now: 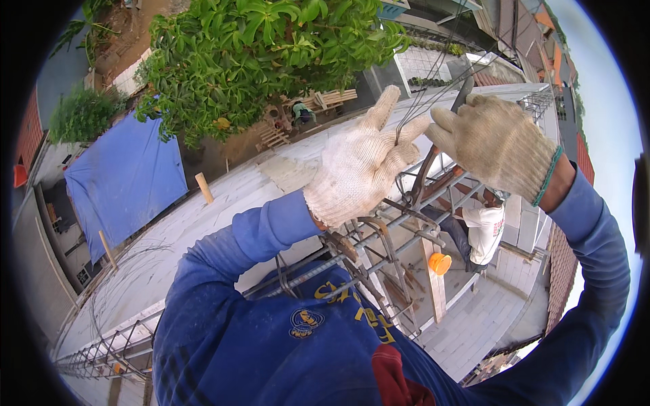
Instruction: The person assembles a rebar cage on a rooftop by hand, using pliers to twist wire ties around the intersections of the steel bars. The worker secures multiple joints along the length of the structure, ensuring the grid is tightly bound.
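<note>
My left hand (pixel 359 166), in a whitish knit glove, has its forefinger pointing up while its other fingers close on several thin dark tie wires (pixel 421 101). The wires fan out toward the upper right. Beside it, my right hand (pixel 497 145), in a dirtier glove with a green cuff edge, grips what look like dark metal pincers (pixel 426 166). One end sticks up past the fingers, and the lower end reaches down by the rebar cage (pixel 369 240). Below both hands, the cage's bars and bent stirrups run diagonally in front of my body.
A person in a white shirt (pixel 484 233) is below on the right, near a wooden board (pixel 433 284) and an orange round object (pixel 440 264). A pale block wall top (pixel 230 216) stretches left. Beyond are a leafy tree (pixel 264 54), a blue tarp (pixel 128 179) and another person (pixel 303 113) far below.
</note>
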{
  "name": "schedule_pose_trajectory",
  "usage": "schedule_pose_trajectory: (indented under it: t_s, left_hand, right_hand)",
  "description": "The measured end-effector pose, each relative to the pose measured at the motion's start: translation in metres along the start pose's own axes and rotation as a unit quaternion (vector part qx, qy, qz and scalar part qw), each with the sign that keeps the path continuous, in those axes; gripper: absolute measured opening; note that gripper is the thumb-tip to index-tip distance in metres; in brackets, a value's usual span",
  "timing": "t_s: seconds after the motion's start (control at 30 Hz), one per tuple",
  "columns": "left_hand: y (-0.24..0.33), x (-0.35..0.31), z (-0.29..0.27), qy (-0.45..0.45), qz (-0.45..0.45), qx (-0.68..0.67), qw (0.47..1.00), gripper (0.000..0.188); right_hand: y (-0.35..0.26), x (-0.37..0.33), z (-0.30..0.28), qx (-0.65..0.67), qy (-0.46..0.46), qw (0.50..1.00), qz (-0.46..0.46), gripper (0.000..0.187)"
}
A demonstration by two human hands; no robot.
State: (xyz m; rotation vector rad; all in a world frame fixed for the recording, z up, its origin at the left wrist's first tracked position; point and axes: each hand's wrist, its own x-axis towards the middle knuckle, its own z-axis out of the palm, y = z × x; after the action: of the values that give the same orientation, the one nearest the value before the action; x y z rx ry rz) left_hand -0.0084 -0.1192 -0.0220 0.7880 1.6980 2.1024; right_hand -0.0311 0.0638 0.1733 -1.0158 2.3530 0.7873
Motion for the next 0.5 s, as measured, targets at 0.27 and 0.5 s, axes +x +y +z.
schedule_pose_trajectory:
  t_s: [0.27, 0.5]
  left_hand:
    - [0.006, 0.009, -0.008, -0.013, -0.063, -0.05, 0.997, 0.043]
    - [0.028, 0.008, -0.016, -0.186, -0.349, -0.336, 0.854, 0.051]
  right_hand:
    - [0.001, 0.016, -0.001, -0.018, 0.121, 0.992, -0.01, 0.017]
    - [-0.014, 0.035, -0.009, -0.029, -0.012, 0.999, 0.037, 0.025]
